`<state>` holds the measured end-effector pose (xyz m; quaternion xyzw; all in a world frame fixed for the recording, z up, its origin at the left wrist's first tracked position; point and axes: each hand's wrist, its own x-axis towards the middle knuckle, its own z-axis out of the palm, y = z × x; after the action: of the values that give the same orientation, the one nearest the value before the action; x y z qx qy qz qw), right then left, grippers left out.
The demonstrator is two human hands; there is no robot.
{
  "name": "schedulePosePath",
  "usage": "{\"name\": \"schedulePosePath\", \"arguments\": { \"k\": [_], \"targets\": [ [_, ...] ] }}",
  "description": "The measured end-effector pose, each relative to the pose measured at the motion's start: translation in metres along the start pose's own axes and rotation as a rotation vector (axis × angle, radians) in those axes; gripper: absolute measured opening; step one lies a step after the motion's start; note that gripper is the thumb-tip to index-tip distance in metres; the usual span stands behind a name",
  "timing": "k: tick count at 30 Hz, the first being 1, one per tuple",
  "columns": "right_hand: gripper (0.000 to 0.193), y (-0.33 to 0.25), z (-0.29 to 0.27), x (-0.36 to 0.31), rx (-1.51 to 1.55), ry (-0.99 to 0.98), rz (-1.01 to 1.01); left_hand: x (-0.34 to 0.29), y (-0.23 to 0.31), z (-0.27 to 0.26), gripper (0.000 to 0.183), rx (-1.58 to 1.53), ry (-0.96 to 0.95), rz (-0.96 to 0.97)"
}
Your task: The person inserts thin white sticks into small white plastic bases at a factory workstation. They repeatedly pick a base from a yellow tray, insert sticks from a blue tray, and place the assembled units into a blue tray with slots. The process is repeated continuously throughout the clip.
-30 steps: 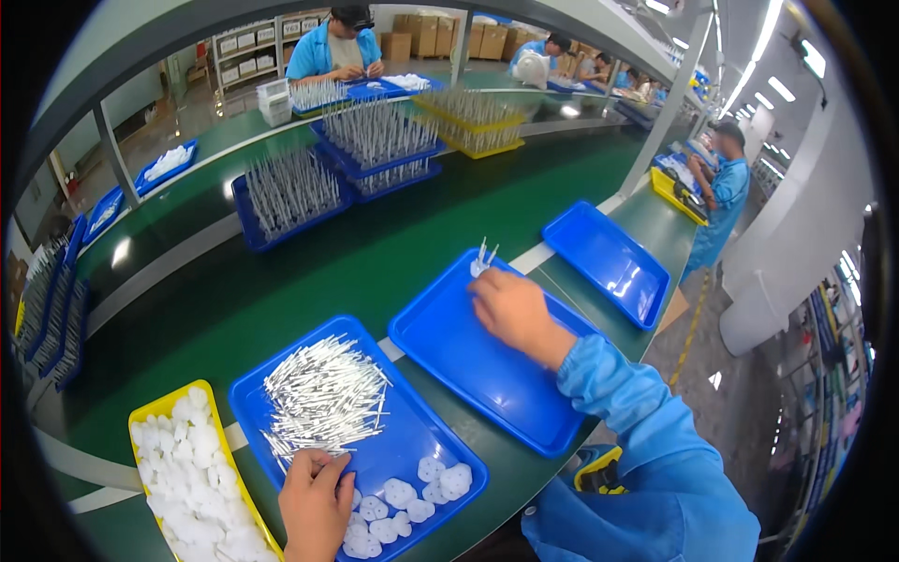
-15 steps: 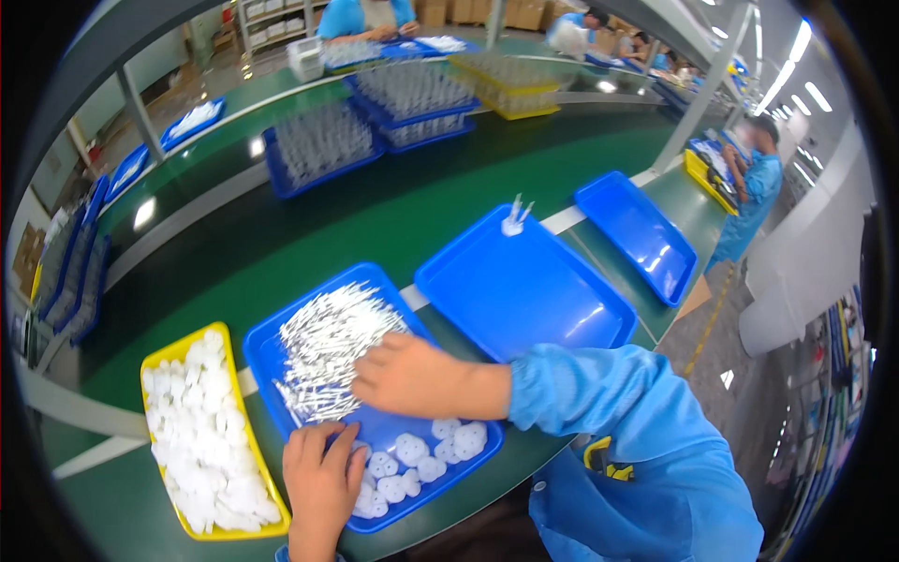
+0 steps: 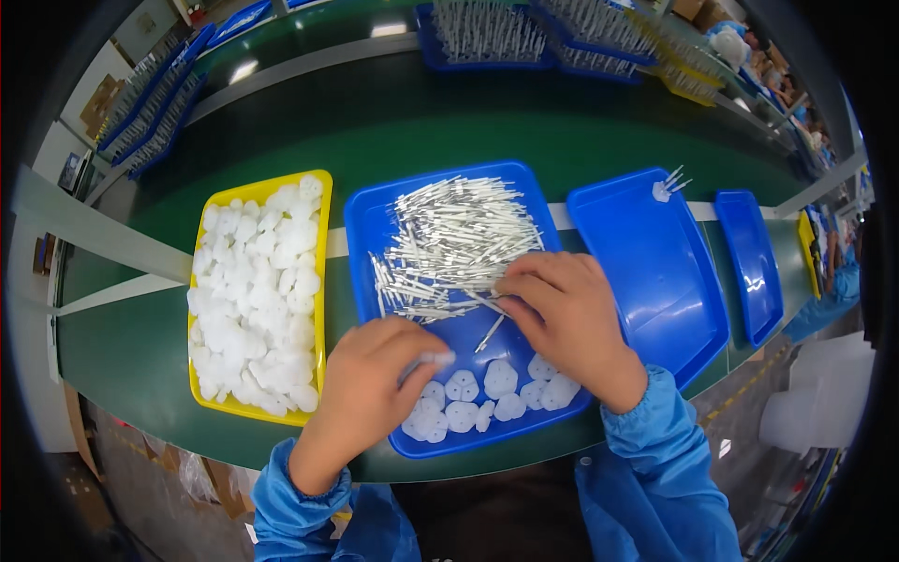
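Note:
A blue tray [image 3: 358, 245] lies in front of me, with a heap of thin white sticks [image 3: 459, 234] in its far part. Along its near edge sit several flat white plastic discs with small holes [image 3: 501, 378]. Over the tray's left near side, my left hand [image 3: 367, 379] is closed on a white disc [image 3: 436, 359], seen edge-on and partly hidden by the fingers. At the heap's right near edge, the thumb and fingers of my right hand [image 3: 567, 314] are pinched on a thin stick [image 3: 485, 303]. One loose stick [image 3: 491, 332] lies just below those fingertips.
To the left stands a yellow tray [image 3: 324, 281] piled with white discs [image 3: 253, 300]. A second blue tray [image 3: 655, 290] is at right, a disc with upright sticks [image 3: 663, 191] at its far corner. Beyond it lies a narrower-looking blue tray [image 3: 749, 267]. Stacked trays of upright sticks [image 3: 487, 37] stand far back.
The view has swung, so the trays sit more squarely ahead. My left hand has risen off the discs with one in its fingers. My right hand, earlier over the heap, now pinches a stick.

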<state>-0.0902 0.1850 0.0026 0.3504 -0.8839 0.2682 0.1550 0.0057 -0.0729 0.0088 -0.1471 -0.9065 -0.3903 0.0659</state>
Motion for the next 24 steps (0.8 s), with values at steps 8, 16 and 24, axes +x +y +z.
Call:
{"name": "schedulePosePath", "arguments": {
  "k": [8,16,24],
  "targets": [
    [0.016,-0.001,0.001,-0.005,-0.272,-0.323,-0.493,0.034,-0.003,0.04,0.035,-1.0,0.198,-0.344],
    [0.025,-0.001,-0.005,0.009,0.357,-0.028,0.003,0.033,-0.013,0.051,0.034,-0.908,0.288,-0.276],
    [0.024,0.002,0.01,0.0,0.298,0.017,0.024,0.029,-0.007,0.046,0.037,-0.894,0.25,-0.31]
  ]
}}
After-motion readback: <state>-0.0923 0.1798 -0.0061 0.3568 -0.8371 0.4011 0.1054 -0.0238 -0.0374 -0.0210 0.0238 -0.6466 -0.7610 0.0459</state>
